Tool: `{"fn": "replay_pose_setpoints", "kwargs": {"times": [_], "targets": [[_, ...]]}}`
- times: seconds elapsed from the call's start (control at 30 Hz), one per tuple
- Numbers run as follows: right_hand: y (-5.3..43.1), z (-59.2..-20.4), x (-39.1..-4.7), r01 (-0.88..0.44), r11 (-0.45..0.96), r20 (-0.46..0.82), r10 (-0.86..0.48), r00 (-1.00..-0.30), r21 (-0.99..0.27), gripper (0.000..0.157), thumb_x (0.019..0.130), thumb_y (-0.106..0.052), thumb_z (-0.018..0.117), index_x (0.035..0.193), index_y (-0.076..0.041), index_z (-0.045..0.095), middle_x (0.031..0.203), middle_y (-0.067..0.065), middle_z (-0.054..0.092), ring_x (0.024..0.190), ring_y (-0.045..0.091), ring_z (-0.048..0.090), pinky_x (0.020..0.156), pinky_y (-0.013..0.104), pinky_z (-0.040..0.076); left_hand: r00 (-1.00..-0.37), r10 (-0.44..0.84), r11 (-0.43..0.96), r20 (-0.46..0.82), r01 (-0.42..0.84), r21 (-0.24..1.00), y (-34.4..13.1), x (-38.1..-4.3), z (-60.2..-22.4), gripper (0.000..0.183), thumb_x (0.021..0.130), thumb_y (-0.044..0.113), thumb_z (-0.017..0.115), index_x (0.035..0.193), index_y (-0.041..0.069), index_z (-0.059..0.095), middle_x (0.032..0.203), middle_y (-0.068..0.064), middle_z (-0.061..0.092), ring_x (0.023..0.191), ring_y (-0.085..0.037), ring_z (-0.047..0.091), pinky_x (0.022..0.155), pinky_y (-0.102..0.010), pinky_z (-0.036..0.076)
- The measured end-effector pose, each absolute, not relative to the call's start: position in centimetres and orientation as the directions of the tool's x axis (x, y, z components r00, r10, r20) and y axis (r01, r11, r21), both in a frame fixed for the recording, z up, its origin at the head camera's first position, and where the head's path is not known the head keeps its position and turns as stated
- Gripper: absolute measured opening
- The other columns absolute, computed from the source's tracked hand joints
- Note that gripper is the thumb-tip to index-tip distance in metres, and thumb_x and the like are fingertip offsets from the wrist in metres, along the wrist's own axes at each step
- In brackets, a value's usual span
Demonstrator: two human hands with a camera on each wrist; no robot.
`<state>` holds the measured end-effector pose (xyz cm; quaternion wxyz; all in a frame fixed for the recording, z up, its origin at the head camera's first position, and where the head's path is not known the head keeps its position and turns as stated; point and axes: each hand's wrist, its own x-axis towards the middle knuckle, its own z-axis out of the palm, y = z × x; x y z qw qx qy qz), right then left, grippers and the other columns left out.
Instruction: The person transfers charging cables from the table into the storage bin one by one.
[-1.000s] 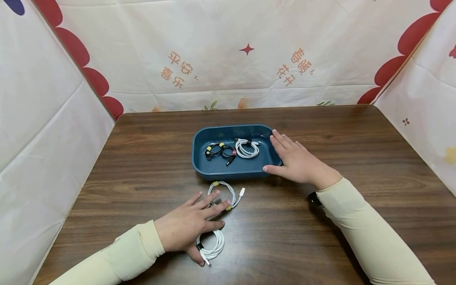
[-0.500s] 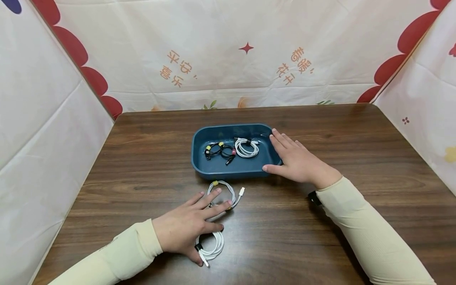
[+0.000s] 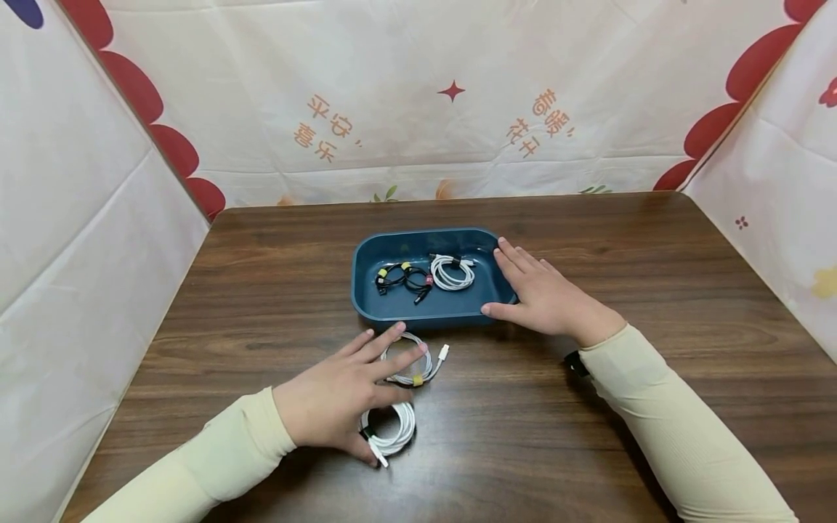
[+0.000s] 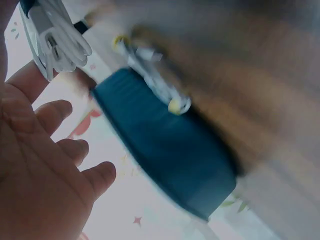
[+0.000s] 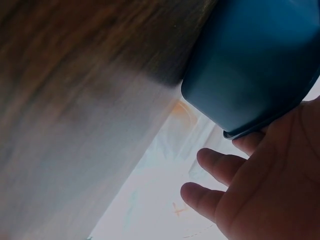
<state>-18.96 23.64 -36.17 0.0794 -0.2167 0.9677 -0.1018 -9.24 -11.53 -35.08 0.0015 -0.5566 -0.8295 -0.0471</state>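
Observation:
My left hand (image 3: 340, 392) pinches a coiled white charging cable (image 3: 407, 436) between thumb and index finger, the other fingers spread. In the left wrist view that white coil (image 4: 60, 45), with its plug, hangs at the fingertips, raised off the table. Beyond it lies a grey-white cable (image 3: 428, 363) coiled with yellow ties, partly hidden under the left fingers. A blue plastic box (image 3: 461, 305) stands behind the cables. Against its right end rests my right hand (image 3: 549, 298), fingers straight and thumb at the front rim; the right wrist view shows fingertips at the rim (image 5: 260, 125).
Inside the box lie black cables (image 3: 418, 276) with yellow and red ties and a coiled white cable (image 3: 458, 282) with a black tie. The wood-grain table (image 3: 275, 276) is bounded by printed white cloth (image 3: 405, 131) at the back and both sides.
My left hand has risen and moved slightly forward, carrying the white charging cable off the table. The right hand and the box stay put.

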Motion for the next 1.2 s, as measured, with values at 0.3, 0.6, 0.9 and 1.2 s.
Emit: {"fn": "replay_pose_setpoints", "kwargs": {"times": [0.3,0.6,0.9,1.2], "targets": [[23.8,-36.3,-18.9,-0.415,0.878,-0.094,-0.446,-0.890,-0.238,0.101,0.091,-0.070,0.050,0.159,-0.003,0.016,0.166,0.009,0.002,0.150,0.035,0.010,0.114,0.062,0.018,-0.429,0.898,0.411,0.099,0.897,0.164,-11.3,-11.6,-32.0,0.081,0.063,0.067,0.083,0.130,0.023,0.068,0.165,-0.005,0.016,0.151,-0.034,-0.005,0.112,-0.065,0.019],[23.8,-36.3,-18.9,-0.421,0.876,-0.089,-0.451,-0.888,-0.238,0.105,0.089,-0.076,0.045,0.159,-0.003,0.015,0.166,0.009,0.002,0.151,0.032,0.011,0.113,0.062,0.019,-0.485,0.871,0.460,0.080,0.862,0.212,-9.9,-14.2,-29.6,0.076,0.063,0.065,0.085,0.125,0.023,0.071,0.165,-0.007,0.015,0.150,-0.035,-0.005,0.113,-0.063,0.016],[23.7,-36.3,-18.9,-0.418,0.877,-0.091,-0.449,-0.889,-0.238,0.100,0.092,-0.069,0.050,0.159,-0.002,0.015,0.166,0.010,0.001,0.150,0.033,0.013,0.113,0.062,0.019,-0.540,0.839,0.541,-0.069,0.814,0.212,-7.2,-17.5,-26.7,0.076,0.067,0.065,0.082,0.129,0.024,0.068,0.166,-0.004,0.008,0.150,-0.034,-0.011,0.115,-0.060,0.012],[23.7,-36.4,-18.9,-0.416,0.879,-0.102,-0.447,-0.889,-0.234,0.102,0.091,-0.071,0.048,0.158,-0.002,0.014,0.166,0.009,0.000,0.149,0.035,0.015,0.114,0.060,0.019,-0.676,0.705,0.710,-0.217,0.667,0.226,-5.5,-22.8,-25.8,0.079,0.070,0.065,0.080,0.136,0.024,0.063,0.167,0.001,0.003,0.150,-0.031,-0.014,0.118,-0.055,0.008]]}}
